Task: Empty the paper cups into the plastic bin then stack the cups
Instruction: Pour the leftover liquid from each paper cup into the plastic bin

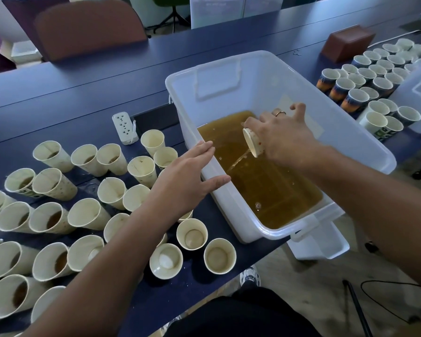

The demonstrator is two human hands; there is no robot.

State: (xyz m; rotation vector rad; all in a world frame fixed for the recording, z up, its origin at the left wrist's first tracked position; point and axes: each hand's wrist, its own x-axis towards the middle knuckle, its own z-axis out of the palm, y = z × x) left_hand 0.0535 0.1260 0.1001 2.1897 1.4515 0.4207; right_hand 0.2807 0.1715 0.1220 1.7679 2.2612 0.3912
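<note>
Head view: right hand [281, 137] grasps a tilted paper cup [253, 141] over amber liquid [265, 181] in the plastic bin [229, 69]. Left hand [187, 176], fingers straight, rests on the bin's nine-o'clock rim; filled cups [54, 217] crowd the counter [83, 88] at eight o'clock.

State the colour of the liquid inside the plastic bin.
Amber-brown, like tea; the liquid in the plastic bin shows best in the head view.
</note>
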